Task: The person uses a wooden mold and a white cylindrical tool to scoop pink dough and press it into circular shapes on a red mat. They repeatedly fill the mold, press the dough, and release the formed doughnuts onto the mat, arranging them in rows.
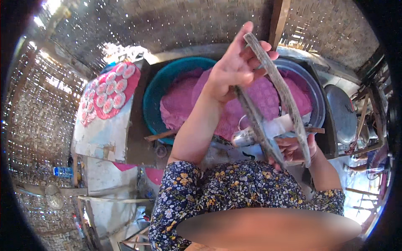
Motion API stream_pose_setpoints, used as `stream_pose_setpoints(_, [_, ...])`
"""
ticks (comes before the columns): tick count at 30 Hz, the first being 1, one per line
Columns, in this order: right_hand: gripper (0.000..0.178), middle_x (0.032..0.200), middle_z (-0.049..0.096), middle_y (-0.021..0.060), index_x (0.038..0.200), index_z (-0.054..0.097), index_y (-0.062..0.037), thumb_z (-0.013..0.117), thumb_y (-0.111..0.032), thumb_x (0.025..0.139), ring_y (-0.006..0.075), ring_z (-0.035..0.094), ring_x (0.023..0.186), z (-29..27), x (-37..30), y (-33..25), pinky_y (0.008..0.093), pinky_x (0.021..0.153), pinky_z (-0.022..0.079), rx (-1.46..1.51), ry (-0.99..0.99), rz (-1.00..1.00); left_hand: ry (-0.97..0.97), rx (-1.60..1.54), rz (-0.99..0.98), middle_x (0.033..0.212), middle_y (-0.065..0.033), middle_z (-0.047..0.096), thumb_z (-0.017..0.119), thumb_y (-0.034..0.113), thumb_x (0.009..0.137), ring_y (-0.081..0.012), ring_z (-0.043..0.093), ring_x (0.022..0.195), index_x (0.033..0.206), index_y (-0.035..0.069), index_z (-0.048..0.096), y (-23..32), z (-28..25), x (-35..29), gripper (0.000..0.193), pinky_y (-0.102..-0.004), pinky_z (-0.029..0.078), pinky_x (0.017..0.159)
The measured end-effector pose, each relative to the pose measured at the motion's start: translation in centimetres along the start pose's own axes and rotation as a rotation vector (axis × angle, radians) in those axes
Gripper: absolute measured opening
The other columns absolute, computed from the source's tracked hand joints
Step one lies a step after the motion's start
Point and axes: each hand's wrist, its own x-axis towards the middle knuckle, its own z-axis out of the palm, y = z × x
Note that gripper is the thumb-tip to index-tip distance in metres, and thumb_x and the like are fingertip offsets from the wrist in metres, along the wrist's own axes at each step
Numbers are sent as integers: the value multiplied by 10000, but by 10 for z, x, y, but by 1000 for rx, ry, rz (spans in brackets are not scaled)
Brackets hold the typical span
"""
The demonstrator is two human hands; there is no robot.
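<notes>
Two long, rough, grey-brown wooden sticks, the longer stick [282, 90] and the darker stick [257, 121], slant between my hands in front of me. My left hand [234, 69] is raised at their upper ends, fingers partly spread behind the longer one and the palm by the top of the other. Lower down, my right hand [295, 148] has its fingers and thumb at the bottom ends; the sticks partly hide both grips. Behind them lies a whitish cylinder [278, 126] with a shiny end. Pink cloth [180, 104] fills the space beyond.
The cloth spreads across a teal tub [151, 90] and a grey tub [320, 96]. Round pink-and-white pieces [106, 93] lie on a pink sheet at the left. A large dark round lid or pot [341, 115] stands at the right. Woven walls [184, 25] enclose the place.
</notes>
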Motion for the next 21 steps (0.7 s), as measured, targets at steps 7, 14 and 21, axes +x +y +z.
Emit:
stream_pose_setpoints(7, [1106, 1191, 458, 257, 1323, 256, 51, 427, -792, 628, 343, 512, 1037, -14, -14, -17, 462, 868, 409, 94, 159, 108, 308, -220, -43, 1099, -74, 539, 634, 328, 781, -274, 497, 1082, 1211, 70, 408, -60, -68, -25, 550, -449, 390, 931])
stream_pose_setpoints(14, [895, 1140, 492, 260, 1268, 337, 53, 455, -664, 744, 360, 563, 951, -42, -3, -38, 459, 798, 463, 87, 289, 230, 542, -554, 59, 884, -96, 611, 424, 639, 782, -290, 585, 877, 957, 81, 548, -93, -114, -44, 598, -417, 482, 770])
stream_pose_setpoints(21, [804, 1068, 532, 248, 1227, 379, 52, 498, -597, 768, 358, 588, 888, -46, 4, -52, 437, 740, 499, 14, 355, 310, 661, -588, 141, 809, -80, 603, 426, 644, 779, -275, 599, 786, 869, 89, 544, -96, -120, -61, 575, -368, 520, 591])
